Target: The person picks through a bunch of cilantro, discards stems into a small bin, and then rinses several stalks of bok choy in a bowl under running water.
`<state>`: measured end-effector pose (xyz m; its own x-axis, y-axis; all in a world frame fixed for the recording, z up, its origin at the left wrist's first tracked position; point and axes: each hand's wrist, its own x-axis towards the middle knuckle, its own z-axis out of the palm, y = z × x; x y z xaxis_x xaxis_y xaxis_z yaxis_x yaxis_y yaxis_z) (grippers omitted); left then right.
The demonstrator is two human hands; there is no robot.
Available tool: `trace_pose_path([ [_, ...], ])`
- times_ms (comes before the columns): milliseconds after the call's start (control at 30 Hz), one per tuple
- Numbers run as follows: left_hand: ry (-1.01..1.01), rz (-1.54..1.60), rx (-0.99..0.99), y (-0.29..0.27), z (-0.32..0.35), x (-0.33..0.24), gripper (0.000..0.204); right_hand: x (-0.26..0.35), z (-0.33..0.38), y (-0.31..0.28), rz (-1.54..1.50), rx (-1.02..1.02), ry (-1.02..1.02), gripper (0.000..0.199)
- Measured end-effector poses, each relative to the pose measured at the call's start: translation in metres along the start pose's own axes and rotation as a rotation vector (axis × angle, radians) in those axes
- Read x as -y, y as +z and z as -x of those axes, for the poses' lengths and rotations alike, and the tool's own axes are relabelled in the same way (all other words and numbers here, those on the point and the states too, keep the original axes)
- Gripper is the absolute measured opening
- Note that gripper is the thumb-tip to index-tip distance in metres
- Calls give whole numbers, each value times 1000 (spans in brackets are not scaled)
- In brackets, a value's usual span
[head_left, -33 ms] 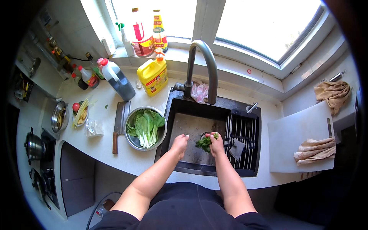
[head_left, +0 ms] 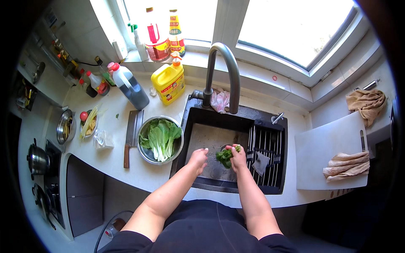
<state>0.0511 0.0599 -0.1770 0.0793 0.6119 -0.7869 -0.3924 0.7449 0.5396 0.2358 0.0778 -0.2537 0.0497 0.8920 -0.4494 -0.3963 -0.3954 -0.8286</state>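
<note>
Over the sink basin (head_left: pixel 202 139), my right hand (head_left: pixel 238 157) is closed round a small bunch of dark green leafy herbs (head_left: pixel 224 157). The leaves hang out toward the left, above the drain. My left hand (head_left: pixel 198 160) hovers over the basin's left side, fingers loosely curled and apart, with nothing visible in it. A gap separates it from the herbs. Left of the sink, a steel bowl (head_left: pixel 179 151) holds green leafy vegetables with white stalks (head_left: pixel 160 139). Above the basin arches the grey faucet (head_left: pixel 234 76).
A cleaver (head_left: pixel 133 130) lies beside the bowl. A yellow jug (head_left: pixel 168 84) and a dark-filled bottle (head_left: pixel 130 88) stand behind it. A drying rack (head_left: pixel 268 177) with a grey cloth (head_left: pixel 260 163) covers the sink's right side. Farther right is a white cutting board (head_left: pixel 310 147) bearing a beige cloth (head_left: pixel 348 165).
The herbs and the fingers of my left hand have shifted very slightly. Everything else stays in place.
</note>
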Motion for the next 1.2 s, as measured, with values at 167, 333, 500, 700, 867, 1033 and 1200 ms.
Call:
trace_pose_path([
  [167,-450,436,-34,32,23,-15,67,45,29,24,-508,224,-9,12],
  [333,-32,656,476,27,22,-24,48,86,57,50,-650,378,80,12],
  [500,240,346,203,28,18,-28,19,76,51,31,-88,275,115,13],
  [700,329,-19,22,12,13,-27,13,67,45,35,-155,320,275,16],
  [867,361,-174,-48,-36,-7,-7,16,61,50,67,81,199,255,13],
  [1033,557,-264,-29,-91,44,-55,16,80,50,147,177,313,157,17],
  [1200,748,-10,-220,-155,85,-101,21,77,36,254,254,485,58,19],
])
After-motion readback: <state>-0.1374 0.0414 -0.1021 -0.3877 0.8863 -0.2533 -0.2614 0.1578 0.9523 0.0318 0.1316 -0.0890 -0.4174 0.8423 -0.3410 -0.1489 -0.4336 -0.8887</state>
